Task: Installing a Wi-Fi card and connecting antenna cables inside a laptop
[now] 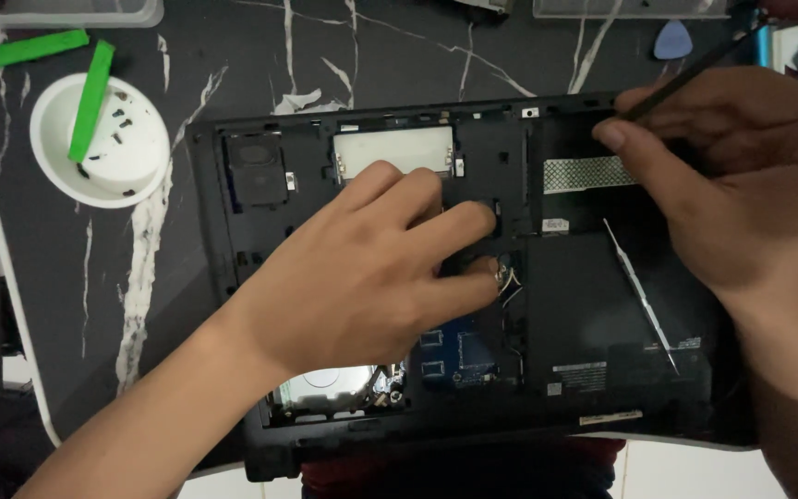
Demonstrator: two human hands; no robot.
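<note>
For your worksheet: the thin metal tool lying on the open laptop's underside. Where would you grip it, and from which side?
Probably pinch the metal tool near mid-shaft, from above, fingers on either long side. It lies flat and diagonal on the laptop, so there is nothing to reach under. The left hand and right hand sit beside it, not over it.

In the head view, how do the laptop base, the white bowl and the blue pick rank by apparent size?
1. laptop base
2. white bowl
3. blue pick

Bare marble table (187, 305) left of laptop (602, 305); white bowl (57, 176), green strips (20, 51) crowd far-left corner.
</note>
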